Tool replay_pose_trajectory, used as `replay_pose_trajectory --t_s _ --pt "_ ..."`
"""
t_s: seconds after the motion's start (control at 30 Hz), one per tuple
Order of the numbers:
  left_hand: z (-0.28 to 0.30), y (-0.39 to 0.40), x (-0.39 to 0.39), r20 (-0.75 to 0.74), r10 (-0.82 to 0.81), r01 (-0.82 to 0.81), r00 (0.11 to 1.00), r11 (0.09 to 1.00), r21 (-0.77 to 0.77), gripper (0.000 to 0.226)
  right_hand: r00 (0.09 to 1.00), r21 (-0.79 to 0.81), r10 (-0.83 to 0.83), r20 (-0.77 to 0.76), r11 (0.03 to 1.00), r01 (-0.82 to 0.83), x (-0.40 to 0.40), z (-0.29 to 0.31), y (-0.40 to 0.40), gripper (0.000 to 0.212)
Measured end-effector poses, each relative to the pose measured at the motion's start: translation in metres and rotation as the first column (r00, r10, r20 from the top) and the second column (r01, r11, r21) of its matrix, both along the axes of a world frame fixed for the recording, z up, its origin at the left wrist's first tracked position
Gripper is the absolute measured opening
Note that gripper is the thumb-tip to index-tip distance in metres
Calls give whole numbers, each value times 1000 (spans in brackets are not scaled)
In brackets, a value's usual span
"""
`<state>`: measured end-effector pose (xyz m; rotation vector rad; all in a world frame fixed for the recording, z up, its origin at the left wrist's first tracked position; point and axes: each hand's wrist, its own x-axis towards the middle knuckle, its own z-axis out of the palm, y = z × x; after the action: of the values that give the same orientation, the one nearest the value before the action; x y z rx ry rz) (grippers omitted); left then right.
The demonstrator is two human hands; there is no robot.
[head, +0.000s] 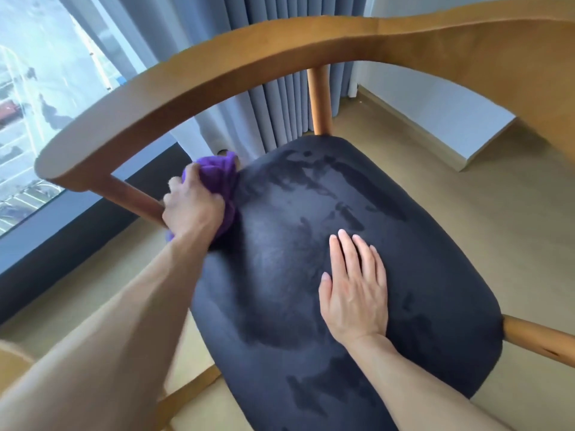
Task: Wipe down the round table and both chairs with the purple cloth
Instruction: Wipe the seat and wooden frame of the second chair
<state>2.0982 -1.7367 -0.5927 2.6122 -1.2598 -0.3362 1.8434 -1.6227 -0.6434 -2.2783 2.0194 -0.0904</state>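
A wooden chair with a curved backrest [217,66] and a dark navy upholstered seat [420,275] fills the view. Darker streaks mark the seat fabric. My left hand [191,209] grips the bunched purple cloth [221,175] at the seat's left edge, beside the armrest post [133,197]. My right hand [354,287] lies flat on the middle of the seat, fingers straight and together. The round table is not in view.
Blue-grey curtains [273,98] hang behind the chair, beside a large window [37,104] with a dark sill on the left. Light wooden floor [466,188] surrounds the chair. A white wall base [435,119] runs at the right. A wooden piece [12,362] shows at the lower left.
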Motion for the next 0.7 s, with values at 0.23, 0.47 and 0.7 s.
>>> replay_pose_trajectory --t_s 0.23,0.47,0.7 --pt "-6 3 -203 -16 -765 759 644 641 -111 61 999 33 28 -34 999 -27 -1 2 1 57" --pt "-4 -39 -29 123 -492 500 862 865 -46 64 999 31 7 52 999 -9 -1 2 -1 63" --pt "-5 -65 -155 2 -83 83 997 991 -106 64 998 61 9 61 998 -13 -2 7 -3 61"
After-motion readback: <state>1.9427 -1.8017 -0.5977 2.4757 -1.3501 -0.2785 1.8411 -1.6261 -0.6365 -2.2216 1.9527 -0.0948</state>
